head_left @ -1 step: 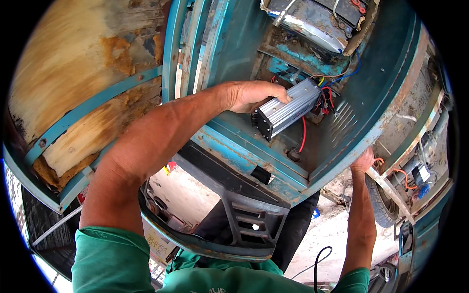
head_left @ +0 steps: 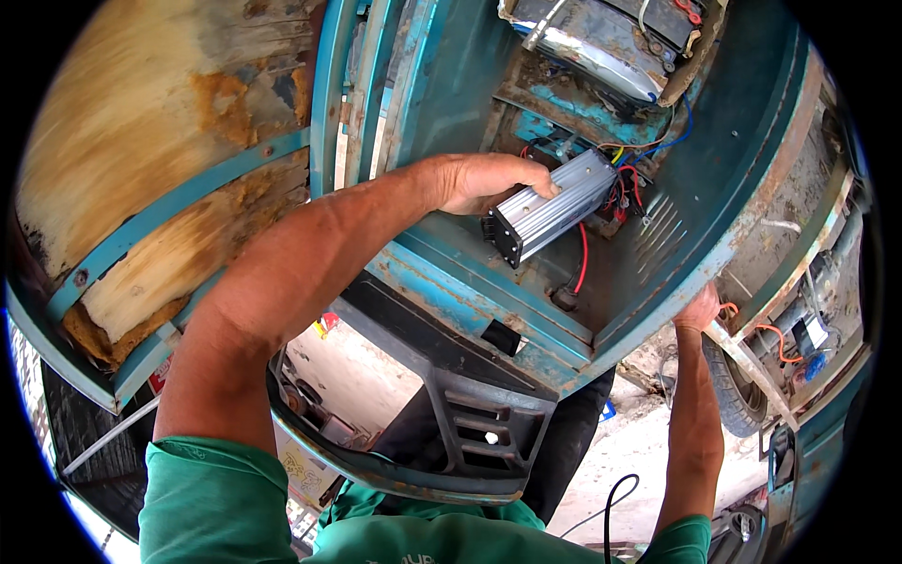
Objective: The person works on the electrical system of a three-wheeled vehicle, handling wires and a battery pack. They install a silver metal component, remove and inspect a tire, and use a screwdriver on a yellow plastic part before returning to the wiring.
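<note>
My left hand (head_left: 489,183) is closed on a silver, ribbed metal motor controller (head_left: 559,207), thumb on its top and fingers out of sight beneath. The controller is tilted inside a teal metal compartment (head_left: 470,273), its black end plate towards me. Red, blue, yellow and black wires (head_left: 625,193) come off its far end. A thicker red cable (head_left: 583,258) runs below it to the compartment floor. Over at the right, my right hand (head_left: 696,310) grips the outer rim of the teal body (head_left: 648,318); its fingertips are hidden.
A battery (head_left: 611,47) with cable terminals sits at the compartment's far end. To the left is a worn wooden-backed panel (head_left: 141,141) with teal strips. A black plastic footrest-like part (head_left: 489,423) lies in front of me. A wheel (head_left: 735,390) and rusty frame bars stand at right.
</note>
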`<state>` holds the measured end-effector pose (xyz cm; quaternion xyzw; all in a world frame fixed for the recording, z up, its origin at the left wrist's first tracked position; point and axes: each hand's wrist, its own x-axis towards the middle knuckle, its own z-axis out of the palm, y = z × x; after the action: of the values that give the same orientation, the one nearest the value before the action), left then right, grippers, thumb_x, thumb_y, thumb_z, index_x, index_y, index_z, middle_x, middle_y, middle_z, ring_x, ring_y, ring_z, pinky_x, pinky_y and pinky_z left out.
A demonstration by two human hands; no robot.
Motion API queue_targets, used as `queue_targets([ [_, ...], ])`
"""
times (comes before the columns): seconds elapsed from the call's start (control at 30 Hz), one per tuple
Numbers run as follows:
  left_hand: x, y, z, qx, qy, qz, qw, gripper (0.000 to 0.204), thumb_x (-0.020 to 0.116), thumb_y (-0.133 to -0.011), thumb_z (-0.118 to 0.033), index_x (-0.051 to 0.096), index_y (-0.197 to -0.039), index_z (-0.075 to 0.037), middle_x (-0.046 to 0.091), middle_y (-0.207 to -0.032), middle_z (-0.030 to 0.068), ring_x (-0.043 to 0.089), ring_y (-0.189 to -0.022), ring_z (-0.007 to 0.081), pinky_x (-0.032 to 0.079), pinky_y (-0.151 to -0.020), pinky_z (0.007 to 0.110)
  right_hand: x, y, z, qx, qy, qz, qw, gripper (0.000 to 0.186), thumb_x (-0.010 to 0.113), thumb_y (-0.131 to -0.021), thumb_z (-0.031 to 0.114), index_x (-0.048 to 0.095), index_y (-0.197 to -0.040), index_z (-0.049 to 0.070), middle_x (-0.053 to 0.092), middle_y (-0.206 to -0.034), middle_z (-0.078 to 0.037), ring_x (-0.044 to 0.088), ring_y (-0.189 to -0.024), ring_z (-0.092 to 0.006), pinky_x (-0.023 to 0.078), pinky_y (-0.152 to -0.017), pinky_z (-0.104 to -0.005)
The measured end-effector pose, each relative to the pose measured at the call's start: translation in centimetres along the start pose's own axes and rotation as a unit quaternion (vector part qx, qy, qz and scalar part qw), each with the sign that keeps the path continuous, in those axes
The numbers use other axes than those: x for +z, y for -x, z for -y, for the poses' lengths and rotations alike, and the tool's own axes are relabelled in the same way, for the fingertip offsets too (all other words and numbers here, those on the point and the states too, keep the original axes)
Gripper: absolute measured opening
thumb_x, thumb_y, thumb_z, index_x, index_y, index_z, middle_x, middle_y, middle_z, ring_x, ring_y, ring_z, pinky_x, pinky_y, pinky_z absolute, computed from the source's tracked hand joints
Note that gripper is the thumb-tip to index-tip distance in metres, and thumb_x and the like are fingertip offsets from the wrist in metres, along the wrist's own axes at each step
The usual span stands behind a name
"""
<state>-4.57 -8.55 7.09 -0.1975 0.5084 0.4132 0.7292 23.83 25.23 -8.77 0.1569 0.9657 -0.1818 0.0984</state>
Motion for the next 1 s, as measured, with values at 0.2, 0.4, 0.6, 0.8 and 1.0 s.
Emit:
queue_targets([
  [0.2,0.2,1.1,-0.8,-0.003,0.047,-0.013,0.999,0.062,0.064,-0.083,-0.048,0.059,-0.125,-0.002,0.066,-0.113,0.0157,0.066,-0.095,0.0215,0.053,-0.083,0.036,-0.2,-0.1,0.3,-0.003,-0.017,-0.015,1.000,0.021,0.058,-0.079,0.024,0.057,-0.088,0.005,0.060,-0.079,-0.019,0.060,-0.073,-0.0414,0.048,-0.065,-0.0491],
  [0.4,-0.4,1.1,-0.1,0.013,0.087,-0.012,0.996,0.060,0.062,-0.085,-0.049,0.060,-0.122,-0.002,0.067,-0.107,0.0141,0.066,-0.093,0.0200,0.054,-0.080,0.035,-0.6,-0.4,0.8,0.015,-0.012,-0.019,1.000,0.022,0.057,-0.081,0.027,0.057,-0.086,0.005,0.062,-0.079,-0.018,0.061,-0.072,-0.0406,0.048,-0.064,-0.0488],
  [0.6,-0.5,1.1,0.5,0.009,0.084,-0.008,0.996,0.061,0.061,-0.085,-0.048,0.060,-0.123,0.000,0.067,-0.109,0.0152,0.066,-0.094,0.0206,0.054,-0.081,0.035,-0.7,-0.4,1.0,0.014,-0.019,-0.023,0.999,0.024,0.059,-0.082,0.030,0.059,-0.086,0.006,0.063,-0.080,-0.018,0.062,-0.073,-0.0403,0.049,-0.065,-0.0486],
  [0.8,0.1,1.2,-0.2,-0.005,0.000,-0.042,0.999,0.063,0.062,-0.085,-0.046,0.058,-0.127,0.001,0.065,-0.115,0.0163,0.065,-0.099,0.0223,0.053,-0.086,0.035,-0.8,-0.4,1.0,0.005,-0.016,-0.035,0.999,0.024,0.060,-0.082,0.031,0.061,-0.087,0.007,0.064,-0.081,-0.017,0.062,-0.073,-0.0394,0.049,-0.064,-0.0470],
  [1.0,-0.8,-0.3,0.3,0.013,-0.047,-0.009,0.999,0.063,0.063,-0.085,-0.043,0.054,-0.132,-0.002,0.063,-0.118,0.0138,0.062,-0.104,0.0210,0.049,-0.091,0.034,-1.1,-0.6,1.4,0.004,-0.018,-0.035,0.999,0.023,0.059,-0.082,0.030,0.060,-0.086,0.008,0.063,-0.080,-0.016,0.062,-0.072,-0.0391,0.049,-0.064,-0.0467],
])
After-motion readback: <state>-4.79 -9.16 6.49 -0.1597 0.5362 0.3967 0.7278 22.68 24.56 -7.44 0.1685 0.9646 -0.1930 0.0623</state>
